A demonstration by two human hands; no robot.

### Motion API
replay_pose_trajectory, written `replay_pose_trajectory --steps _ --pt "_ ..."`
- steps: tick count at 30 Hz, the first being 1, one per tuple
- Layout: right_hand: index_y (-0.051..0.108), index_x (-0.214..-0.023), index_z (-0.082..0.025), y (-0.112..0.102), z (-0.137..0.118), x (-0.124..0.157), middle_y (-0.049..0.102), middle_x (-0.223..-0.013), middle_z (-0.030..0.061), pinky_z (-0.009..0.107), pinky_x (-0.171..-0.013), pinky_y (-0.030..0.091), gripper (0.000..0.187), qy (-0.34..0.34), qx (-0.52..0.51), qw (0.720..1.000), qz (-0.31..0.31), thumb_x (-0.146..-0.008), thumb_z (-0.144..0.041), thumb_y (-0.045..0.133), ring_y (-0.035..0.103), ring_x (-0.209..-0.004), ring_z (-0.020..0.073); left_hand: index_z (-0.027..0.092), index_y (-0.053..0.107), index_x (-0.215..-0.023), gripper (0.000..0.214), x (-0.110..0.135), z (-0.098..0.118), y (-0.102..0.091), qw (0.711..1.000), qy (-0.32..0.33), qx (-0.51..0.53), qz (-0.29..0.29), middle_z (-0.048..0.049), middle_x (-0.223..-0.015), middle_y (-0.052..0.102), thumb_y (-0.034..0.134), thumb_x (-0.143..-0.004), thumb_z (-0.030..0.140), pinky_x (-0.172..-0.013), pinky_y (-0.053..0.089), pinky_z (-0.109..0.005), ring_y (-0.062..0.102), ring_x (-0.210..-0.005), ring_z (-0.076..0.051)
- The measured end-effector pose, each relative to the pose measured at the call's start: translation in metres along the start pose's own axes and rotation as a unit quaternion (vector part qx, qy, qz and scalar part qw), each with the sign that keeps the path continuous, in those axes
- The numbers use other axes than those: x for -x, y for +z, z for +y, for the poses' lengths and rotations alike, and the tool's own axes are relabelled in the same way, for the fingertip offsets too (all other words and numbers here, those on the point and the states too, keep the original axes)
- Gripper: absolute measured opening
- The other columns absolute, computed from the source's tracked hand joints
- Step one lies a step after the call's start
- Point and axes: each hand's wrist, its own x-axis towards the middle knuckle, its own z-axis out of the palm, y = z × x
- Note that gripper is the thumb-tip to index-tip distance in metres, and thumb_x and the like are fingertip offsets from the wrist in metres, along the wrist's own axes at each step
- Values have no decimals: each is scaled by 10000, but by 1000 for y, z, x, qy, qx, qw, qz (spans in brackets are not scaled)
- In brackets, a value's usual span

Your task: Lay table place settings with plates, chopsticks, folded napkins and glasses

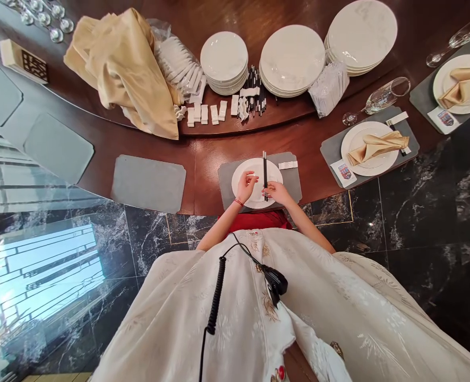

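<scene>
A white plate (274, 173) sits on a grey placemat (292, 183) at the table's near edge in front of me. My right hand (278, 192) is closed on a pair of black chopsticks (265, 170) that stand lengthwise over the plate. My left hand (246, 185) hovers over the plate's left half with its fingers loosely curled and nothing visible in them. A small white chopstick rest (288, 165) lies on the mat to the right of the plate.
Empty grey mats (149, 183) lie to the left. Finished settings with folded gold napkins (378, 146) and wine glasses (378, 100) stand at right. The raised centre holds plate stacks (292, 59), more chopsticks (255, 87), white rests (205, 113) and gold cloth (127, 66).
</scene>
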Motion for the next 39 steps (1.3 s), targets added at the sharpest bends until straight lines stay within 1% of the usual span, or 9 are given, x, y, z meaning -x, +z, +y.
replay_pose_trajectory --steps 2,4,6,9,15,20,26,29,39 --pt "594 -780 -202 -24 19 -8 710 -761 52 296 -748 553 120 39 123 990 64 -837 -230 696 706 -791 215 197 623 -1033 201 0 -2 -4 1000 -13 -7 -3 -68 -901 763 713 -957 359 -887 605 -347 760 -856 -180" --pt "576 -720 -193 -47 39 -16 697 -751 62 268 -746 500 141 83 259 957 97 -838 -161 647 683 -820 214 189 636 -1019 187 2 -4 -8 999 -28 -15 -8 -75 -907 759 692 -966 358 -888 606 -354 757 -855 -181" --pt "589 -709 -179 -62 55 -24 706 -789 82 258 -731 452 149 114 351 925 89 -846 -127 617 660 -832 208 185 642 -1021 189 4 -6 -12 999 -40 -21 -9 -76 -904 759 685 -965 359 -880 608 -354 756 -866 -183" --pt "649 -780 -154 -69 72 -35 732 -883 113 261 -710 412 110 127 407 903 60 -877 -127 606 644 -832 201 186 647 -1017 196 6 -10 -18 998 -54 -27 -5 -72 -890 765 690 -953 367 -855 609 -340 751 -838 -173" --pt "701 -1103 -111 -61 87 -42 752 -1075 195 290 -803 462 182 142 429 891 40 -946 -157 624 690 -976 261 179 649 -1000 192 2 -22 -35 996 -75 -50 4 -83 -900 765 701 -933 351 -850 602 -343 739 -798 -167" --pt "625 -1303 -74 -51 88 -36 691 -1252 288 388 -940 523 348 168 427 885 86 -997 -239 620 687 -1180 357 180 654 -1015 152 -11 -37 -54 992 -85 -81 38 -91 -939 758 665 -928 304 -846 591 -338 729 -820 -172" --pt "614 -1331 -45 -41 79 -36 673 -1292 311 392 -977 539 363 188 418 883 100 -995 -181 601 678 -1243 370 186 697 -948 105 -28 -63 -72 969 -100 -180 137 -98 -991 740 664 -860 231 -922 564 -357 707 -957 -221" --pt "609 -1339 -44 -40 77 -36 673 -1297 303 376 -965 545 379 196 419 880 104 -990 -189 625 677 -1248 364 182 715 -1000 161 -32 -74 -74 961 -132 -188 153 -97 -1020 746 658 -857 228 -928 568 -359 701 -964 -218" --pt "585 -1360 -33 -38 72 -35 669 -1302 292 368 -971 543 411 209 414 880 102 -994 -207 656 672 -1251 358 165 665 -1180 311 -38 -107 -73 936 -133 -247 213 -149 -1282 713 597 -879 126 -1128 487 -409 649 -1252 -262"
